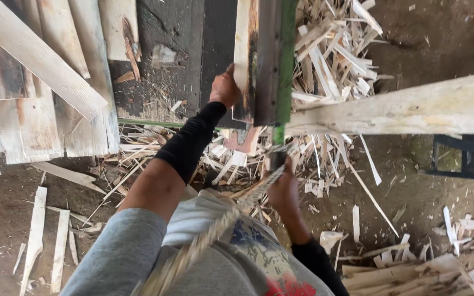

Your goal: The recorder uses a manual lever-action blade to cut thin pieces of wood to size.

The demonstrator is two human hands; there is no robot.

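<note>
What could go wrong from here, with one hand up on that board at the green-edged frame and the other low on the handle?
1. The left hand presses the pale board right beside the dark frame; fingers might get pinched or struck there.
2. The right hand grips a dark handle whose blurred rope crosses the body; it may snag clothing.
3. Loose wood offcuts litter the ground, so footing may slip.

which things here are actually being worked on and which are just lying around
In use:
- left hand pressing the pale wooden board
- green-edged machine frame beside that board
- right hand gripping a dark handle
- twisted rope running up toward that hand

Lying about:
- split wood offcuts heaped on the dirt floor
- stacked planks
- long pale beam
</note>
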